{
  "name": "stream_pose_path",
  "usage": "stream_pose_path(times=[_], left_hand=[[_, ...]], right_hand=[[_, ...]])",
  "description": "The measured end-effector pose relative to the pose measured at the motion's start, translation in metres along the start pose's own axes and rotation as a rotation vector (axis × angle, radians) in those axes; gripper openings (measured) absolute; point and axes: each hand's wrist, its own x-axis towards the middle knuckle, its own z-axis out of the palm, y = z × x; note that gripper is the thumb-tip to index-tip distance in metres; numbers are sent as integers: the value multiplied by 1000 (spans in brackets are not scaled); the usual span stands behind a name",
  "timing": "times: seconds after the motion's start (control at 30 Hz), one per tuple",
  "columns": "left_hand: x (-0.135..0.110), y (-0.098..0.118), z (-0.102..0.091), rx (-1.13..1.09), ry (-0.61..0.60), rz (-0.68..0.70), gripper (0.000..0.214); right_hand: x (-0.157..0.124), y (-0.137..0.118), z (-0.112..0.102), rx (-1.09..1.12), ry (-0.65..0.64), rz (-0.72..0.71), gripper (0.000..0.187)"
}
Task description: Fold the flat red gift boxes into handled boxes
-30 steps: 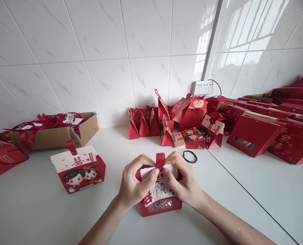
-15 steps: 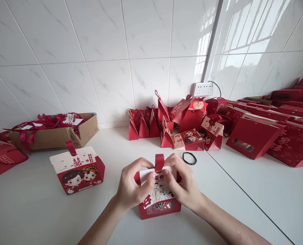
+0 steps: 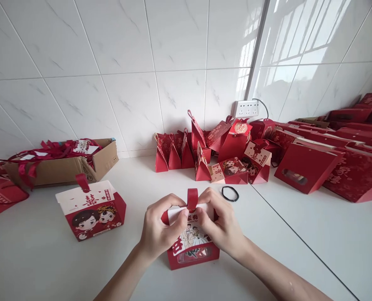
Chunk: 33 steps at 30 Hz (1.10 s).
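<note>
A red gift box [image 3: 194, 240] with a white printed flap and a clear window low on its front stands upright on the table before me. My left hand [image 3: 164, 228] pinches its top edge from the left, thumb on the front. From the right, my right hand [image 3: 219, 221] grips the same edge, its thumb close to the other one. Between the thumbs a red ribbon loop [image 3: 192, 200] sticks up from the top. My fingertips behind the box are hidden. To the left stands another gift box [image 3: 95, 211] with two cartoon faces and its own ribbon handle.
A cardboard box [image 3: 57, 171] holding red ribbons stands back left beside a red bag [image 3: 4, 194]. Several small red boxes [image 3: 173, 156] line the wall. A black hair tie [image 3: 230, 193] lies nearby. Large red bags [image 3: 308, 165] fill the right, near a power strip [image 3: 246, 108].
The whole view has shifted slightly, so things sit a little further left. Both hands keep their hold on the gift box, with the right thumb moved very slightly.
</note>
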Motion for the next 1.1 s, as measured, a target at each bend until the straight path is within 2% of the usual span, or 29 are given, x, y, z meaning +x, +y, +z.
stream_pose_path(times=[0.13, 0.37, 0.6, 0.77, 1.1], left_hand=[[-1, -1, 1, -7, -12, -32, 15], [-1, -2, 0, -41, -33, 11, 10], [-1, 0, 0, 4, 3, -1, 10], [0, 2, 0, 9, 8, -20, 12], [-4, -6, 2, -80, -20, -24, 10]], right_hand=[[2, -1, -1, 7, -21, 33, 14], [1, -1, 0, 11, -2, 26, 10], [1, 0, 2, 7, 31, -12, 11], [1, 0, 1, 18, -15, 25, 13], [-1, 1, 0, 8, 1, 8, 10]])
